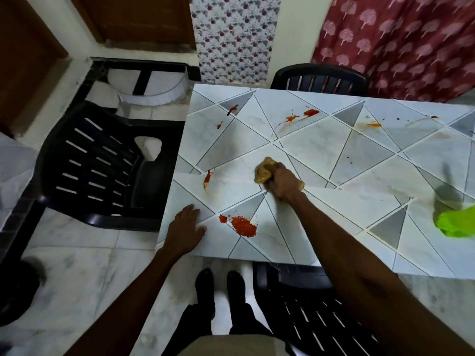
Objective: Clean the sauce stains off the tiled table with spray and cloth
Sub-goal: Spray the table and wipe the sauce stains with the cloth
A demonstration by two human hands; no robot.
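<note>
My right hand [284, 185] is shut on a bunched yellow-brown cloth [264, 170], pressed onto the middle of the tiled table [321, 147]. Flat on the table's near left corner lies my left hand [186, 228], fingers spread, holding nothing. Red sauce stains mark the tiles: a grainy blotch [243, 226] just right of my left hand, a streak [207, 178] left of the cloth, a smear [233, 109] at the far left, and splashes [309, 113] at the far middle. At the right edge of the view stands a bright green spray bottle [455, 222], partly cut off.
Black plastic chairs stand around the table: one at the left [102, 165], one at the far side [320, 77], one at the near edge under my right arm [305, 304]. My legs and shoes [218, 286] are on the marble floor by the near edge.
</note>
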